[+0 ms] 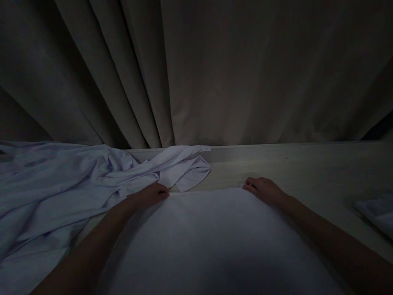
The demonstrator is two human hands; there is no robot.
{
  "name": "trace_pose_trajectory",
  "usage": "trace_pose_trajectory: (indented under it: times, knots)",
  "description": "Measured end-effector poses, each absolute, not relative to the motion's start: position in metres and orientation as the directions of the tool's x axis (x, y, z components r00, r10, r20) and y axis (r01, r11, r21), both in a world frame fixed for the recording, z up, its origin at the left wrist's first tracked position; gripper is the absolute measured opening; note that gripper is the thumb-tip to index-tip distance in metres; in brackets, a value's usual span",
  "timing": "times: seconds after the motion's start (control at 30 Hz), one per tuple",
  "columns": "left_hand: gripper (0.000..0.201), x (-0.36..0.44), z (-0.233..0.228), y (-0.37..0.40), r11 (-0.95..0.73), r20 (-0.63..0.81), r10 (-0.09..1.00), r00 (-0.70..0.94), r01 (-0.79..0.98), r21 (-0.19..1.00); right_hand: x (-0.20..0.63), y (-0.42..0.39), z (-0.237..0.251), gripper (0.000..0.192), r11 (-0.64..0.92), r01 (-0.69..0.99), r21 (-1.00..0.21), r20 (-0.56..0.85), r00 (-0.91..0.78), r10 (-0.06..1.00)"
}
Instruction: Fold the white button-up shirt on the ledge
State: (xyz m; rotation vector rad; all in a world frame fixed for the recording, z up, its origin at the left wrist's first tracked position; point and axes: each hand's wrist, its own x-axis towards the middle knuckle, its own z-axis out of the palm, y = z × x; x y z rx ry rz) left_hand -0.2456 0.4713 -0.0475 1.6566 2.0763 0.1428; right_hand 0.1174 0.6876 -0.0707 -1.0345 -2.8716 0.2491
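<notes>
Fingers (162, 192) of both hands press the far edge (dimly lit) of white cloth (211, 241).

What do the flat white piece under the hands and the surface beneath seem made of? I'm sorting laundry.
White piece: thin woven cloth, matte, likely cotton; it lies smooth under both hands. Table: pale, faintly grained, probably wood or laminate, though the dim light leaves it open.

The flat sheet (211, 237) is white cloth, smooth and matt, pulled nearly free of creases. The heap (61, 184) beside it is thinner pale cloth, soft and heavily wrinkled, with a faint sheen on its folds. The table (307, 168) looks like light wood, matt and even. The curtain (215, 69) is thick, dull grey fabric.
</notes>
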Motion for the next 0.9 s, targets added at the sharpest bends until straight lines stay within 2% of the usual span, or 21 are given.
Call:
trace_pose_trajectory:
  times: [0.1,0.2,0.37,0.53,0.6,0.7,0.77,0.83,0.9]
  knots:
    - [0.037,-0.245,-0.061,0.475,0.251,-0.238,0.956,-0.172,0.900,0.355,0.114,0.684,-0.083,0.045,0.769,0.623,-0.143,0.058,-0.771,0.634]
    - [0.036,-0.246,-0.065,0.473,0.248,-0.228,0.960,-0.163,0.876,0.415,0.112,0.676,-0.084,0.047,0.807,0.577,-0.124,0.109,-0.801,0.589]
    - [0.032,-0.243,-0.052,0.468,0.242,-0.215,0.964,-0.158,0.856,0.457,0.105,0.671,-0.079,0.044,0.812,0.581,-0.056,0.083,-0.808,0.583]
    - [0.035,-0.249,-0.035,0.462,0.239,-0.171,0.969,-0.179,0.858,0.454,0.107,0.685,-0.067,0.048,0.815,0.566,-0.123,0.109,-0.809,0.578]
    - [0.034,-0.248,-0.043,0.465,0.251,-0.195,0.963,-0.185,0.880,0.404,0.103,0.689,-0.070,0.048,0.816,0.573,-0.079,0.073,-0.813,0.578]
    - [0.035,-0.236,-0.061,0.475,0.302,-0.187,0.948,-0.259,0.918,0.258,0.090,0.691,-0.079,0.046,0.812,0.579,0.075,0.033,-0.815,0.578]
    - [0.035,-0.222,-0.061,0.477,0.332,-0.096,0.942,-0.323,0.937,0.107,0.084,0.690,-0.079,0.043,0.808,0.572,0.139,0.063,-0.820,0.569]
    - [0.038,-0.207,-0.049,0.466,0.342,0.036,0.939,-0.341,0.939,-0.025,0.088,0.681,-0.072,0.039,0.816,0.559,0.147,0.127,-0.829,0.545]
    - [0.042,-0.194,-0.029,0.434,0.344,0.146,0.931,-0.333,0.937,-0.057,0.107,0.659,-0.062,0.038,0.829,0.550,0.102,0.225,-0.825,0.519]
